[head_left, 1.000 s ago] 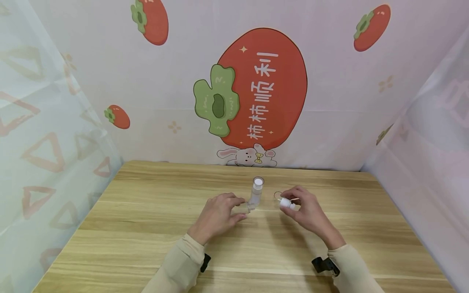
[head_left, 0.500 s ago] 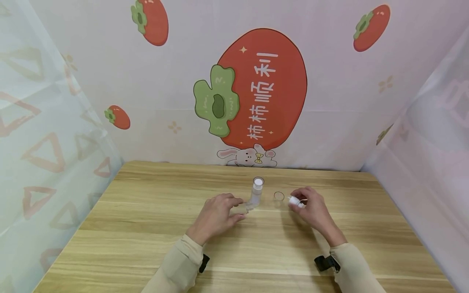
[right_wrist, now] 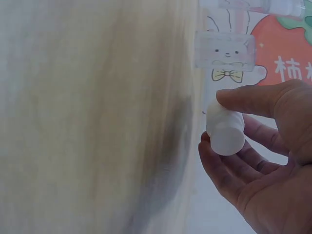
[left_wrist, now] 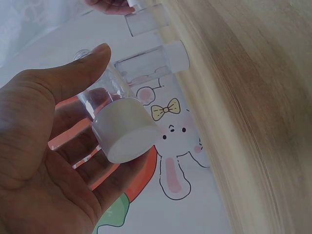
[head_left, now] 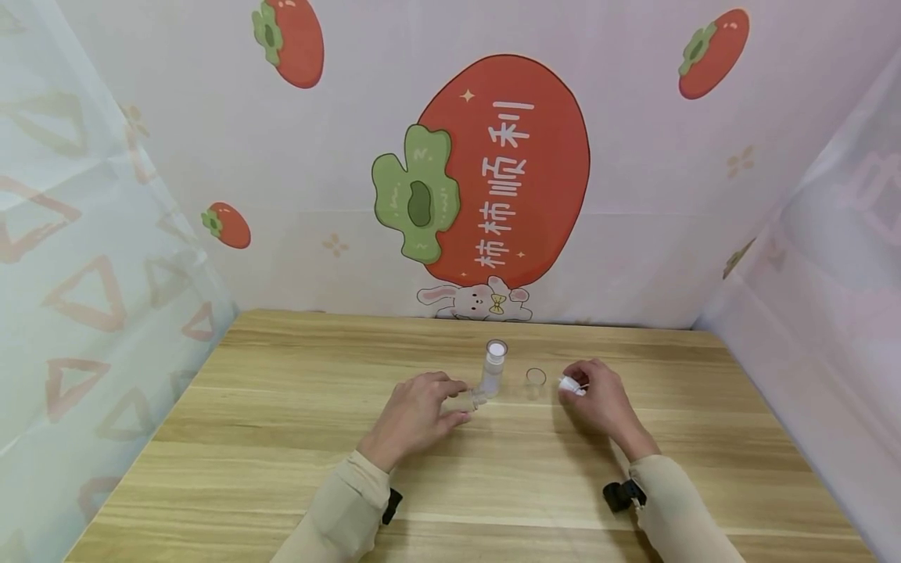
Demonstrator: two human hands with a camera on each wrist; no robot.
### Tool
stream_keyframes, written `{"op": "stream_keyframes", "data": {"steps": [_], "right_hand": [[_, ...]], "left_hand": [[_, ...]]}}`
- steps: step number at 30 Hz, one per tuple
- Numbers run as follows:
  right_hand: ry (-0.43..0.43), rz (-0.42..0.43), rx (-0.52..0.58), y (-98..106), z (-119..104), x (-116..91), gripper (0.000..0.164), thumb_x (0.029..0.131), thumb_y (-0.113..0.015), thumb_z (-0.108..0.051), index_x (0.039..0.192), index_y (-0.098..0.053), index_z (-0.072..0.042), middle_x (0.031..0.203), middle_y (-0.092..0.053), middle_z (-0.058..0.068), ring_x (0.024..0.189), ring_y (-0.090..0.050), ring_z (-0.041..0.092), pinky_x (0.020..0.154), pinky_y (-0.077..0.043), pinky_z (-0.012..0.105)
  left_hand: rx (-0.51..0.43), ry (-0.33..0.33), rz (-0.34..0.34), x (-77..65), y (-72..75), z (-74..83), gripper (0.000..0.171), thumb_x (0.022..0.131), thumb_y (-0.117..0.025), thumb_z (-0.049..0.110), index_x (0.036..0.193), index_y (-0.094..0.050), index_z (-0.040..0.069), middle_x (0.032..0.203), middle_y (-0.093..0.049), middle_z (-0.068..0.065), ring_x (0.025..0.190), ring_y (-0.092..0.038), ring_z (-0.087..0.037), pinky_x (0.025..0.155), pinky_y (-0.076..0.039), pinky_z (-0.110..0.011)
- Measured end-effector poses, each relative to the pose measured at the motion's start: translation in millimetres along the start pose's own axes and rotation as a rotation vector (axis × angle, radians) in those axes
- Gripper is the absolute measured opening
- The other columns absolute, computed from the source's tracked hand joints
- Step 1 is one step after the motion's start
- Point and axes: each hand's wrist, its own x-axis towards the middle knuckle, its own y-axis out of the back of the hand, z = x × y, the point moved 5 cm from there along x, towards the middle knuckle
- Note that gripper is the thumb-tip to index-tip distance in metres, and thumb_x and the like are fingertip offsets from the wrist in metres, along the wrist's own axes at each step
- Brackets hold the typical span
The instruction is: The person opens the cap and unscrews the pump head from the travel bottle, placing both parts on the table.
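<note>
My left hand (head_left: 418, 410) grips a small clear bottle (left_wrist: 109, 83) between thumb and fingers. Its wide white base (left_wrist: 124, 131) faces the left wrist camera, and in the head view the bottle lies tilted, its clear neck pointing right. Just beyond it stands a second clear bottle (head_left: 494, 367), upright, white inside at the top. A clear, open-rimmed cap (head_left: 536, 383) stands to the right of that one. Farther right, my right hand (head_left: 594, 399) pinches a white pump head (right_wrist: 225, 126) by its sides; part of it is hidden behind the fingers.
A wooden table (head_left: 310, 375) lies under both hands. Behind it rises a pale printed backdrop (head_left: 633, 234) with persimmons and a rabbit, and similar sheets close off both sides. Black straps with cameras (head_left: 622, 495) are on the wrists.
My right hand has moved to the right with the white pump head, away from the clear cap, which now shows fully. The left hand and its bottle have barely shifted.
</note>
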Motion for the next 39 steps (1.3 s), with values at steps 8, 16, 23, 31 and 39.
{"op": "stream_keyframes", "data": {"steps": [8, 16, 23, 31, 39], "right_hand": [[-0.012, -0.018, -0.032, -4.1, 4.8, 6.4, 0.026, 0.082, -0.079, -0.004, 0.105, -0.069, 0.003, 0.097, -0.061, 0.013, 0.089, -0.064, 0.029, 0.075, -0.053, 0.04], [-0.023, -0.039, -0.064, -7.2, 6.2, 7.9, 0.027, 0.083, -0.081, -0.004, 0.106, -0.069, 0.003, 0.095, -0.06, 0.012, 0.087, -0.062, 0.027, 0.077, -0.052, 0.042], [-0.021, -0.047, -0.07, -7.3, 4.8, 8.2, 0.027, 0.083, -0.081, -0.005, 0.106, -0.069, 0.003, 0.094, -0.06, 0.012, 0.086, -0.06, 0.027, 0.075, -0.051, 0.042], [-0.009, -0.04, -0.072, -6.5, 5.3, 7.6, 0.032, 0.081, -0.082, -0.008, 0.108, -0.069, 0.003, 0.095, -0.061, 0.012, 0.087, -0.062, 0.028, 0.076, -0.053, 0.042], [-0.011, -0.057, -0.076, -4.9, 1.3, 8.4, 0.038, 0.079, -0.084, -0.009, 0.11, -0.068, 0.004, 0.097, -0.062, 0.014, 0.089, -0.062, 0.029, 0.079, -0.054, 0.046]], "left_hand": [[0.004, -0.001, 0.0, -0.4, 0.4, -0.6, 0.037, 0.086, -0.083, 0.036, 0.114, -0.076, 0.014, 0.099, -0.073, 0.001, 0.084, -0.067, -0.014, 0.067, -0.055, -0.034], [-0.004, -0.002, 0.004, -0.8, 1.3, -0.6, 0.036, 0.085, -0.084, 0.035, 0.113, -0.076, 0.013, 0.099, -0.073, 0.001, 0.084, -0.068, -0.015, 0.067, -0.055, -0.033], [-0.009, 0.001, 0.009, -1.1, 1.7, -0.4, 0.036, 0.085, -0.084, 0.033, 0.113, -0.076, 0.013, 0.099, -0.073, 0.001, 0.084, -0.067, -0.015, 0.067, -0.056, -0.033], [-0.01, -0.017, 0.034, -2.2, 1.7, -2.3, 0.035, 0.084, -0.085, 0.032, 0.111, -0.077, 0.012, 0.097, -0.073, 0.0, 0.083, -0.068, -0.015, 0.065, -0.055, -0.034], [-0.024, -0.009, 0.038, -2.9, 2.2, -5.9, 0.035, 0.083, -0.086, 0.031, 0.111, -0.077, 0.012, 0.095, -0.073, 0.0, 0.081, -0.067, -0.014, 0.064, -0.055, -0.033]]}}
